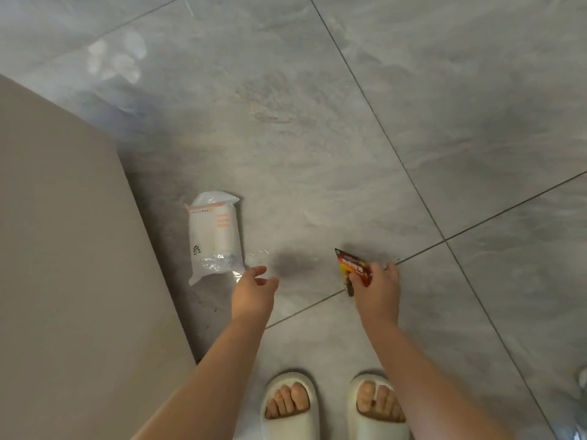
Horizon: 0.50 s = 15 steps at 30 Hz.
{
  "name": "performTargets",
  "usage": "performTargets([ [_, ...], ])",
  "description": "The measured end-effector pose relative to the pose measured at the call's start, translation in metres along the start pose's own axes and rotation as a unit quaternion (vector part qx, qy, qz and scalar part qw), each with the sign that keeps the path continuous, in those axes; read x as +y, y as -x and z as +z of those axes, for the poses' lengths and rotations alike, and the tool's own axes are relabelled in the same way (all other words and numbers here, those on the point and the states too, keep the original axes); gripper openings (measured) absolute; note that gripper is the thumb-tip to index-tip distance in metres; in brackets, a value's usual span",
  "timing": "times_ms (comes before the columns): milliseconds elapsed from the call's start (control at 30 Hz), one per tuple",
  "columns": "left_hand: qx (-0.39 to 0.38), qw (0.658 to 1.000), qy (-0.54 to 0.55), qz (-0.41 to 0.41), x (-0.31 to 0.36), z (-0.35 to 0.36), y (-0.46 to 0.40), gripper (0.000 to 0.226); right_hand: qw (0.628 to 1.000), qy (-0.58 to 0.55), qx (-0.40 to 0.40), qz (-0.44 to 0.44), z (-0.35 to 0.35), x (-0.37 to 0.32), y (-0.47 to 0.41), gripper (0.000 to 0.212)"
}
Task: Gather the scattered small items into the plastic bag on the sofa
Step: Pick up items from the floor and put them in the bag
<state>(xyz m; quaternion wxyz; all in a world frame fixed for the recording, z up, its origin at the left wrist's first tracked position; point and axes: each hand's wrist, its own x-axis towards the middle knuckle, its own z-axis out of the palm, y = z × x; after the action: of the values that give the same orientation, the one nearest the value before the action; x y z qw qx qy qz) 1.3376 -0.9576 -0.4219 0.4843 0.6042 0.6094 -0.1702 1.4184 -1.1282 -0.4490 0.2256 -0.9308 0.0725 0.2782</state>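
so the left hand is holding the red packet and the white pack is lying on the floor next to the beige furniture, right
Not quite: the head view shows the right hand holding the red packet, not the left. The left hand is open and holds nothing, reaching toward the white pack. The rest stands: that pack lies on the tiled floor beside the beige furniture.

Glossy grey marble-look floor tiles (317,122); beige furniture (63,249) at left.

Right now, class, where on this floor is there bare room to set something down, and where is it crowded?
Bare tile lies beyond the white packet and right of the right hand. It is crowded between packet, left hand, red sachet and slippers.
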Motion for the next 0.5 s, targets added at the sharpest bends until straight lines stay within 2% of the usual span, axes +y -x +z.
performTargets([
  [100,0.001,1.000,-0.005,0.010,-0.003,0.003,-0.010,0.037,1.000,-0.026,0.008,0.008,0.006,0.003,-0.013,0.022],
  [233,0.015,1.000,-0.007,0.017,-0.002,0.003,-0.017,0.037,0.997,-0.026,-0.044,0.053,0.012,0.009,-0.019,0.021],
  [333,0.043,0.998,-0.029,0.029,0.005,-0.007,-0.020,0.035,0.991,-0.082,-0.066,0.077,0.017,0.003,-0.016,0.023],
  [500,0.109,0.991,-0.067,0.039,0.022,-0.035,-0.032,0.037,0.979,-0.180,-0.093,0.036,0.027,-0.036,-0.006,0.015],
])
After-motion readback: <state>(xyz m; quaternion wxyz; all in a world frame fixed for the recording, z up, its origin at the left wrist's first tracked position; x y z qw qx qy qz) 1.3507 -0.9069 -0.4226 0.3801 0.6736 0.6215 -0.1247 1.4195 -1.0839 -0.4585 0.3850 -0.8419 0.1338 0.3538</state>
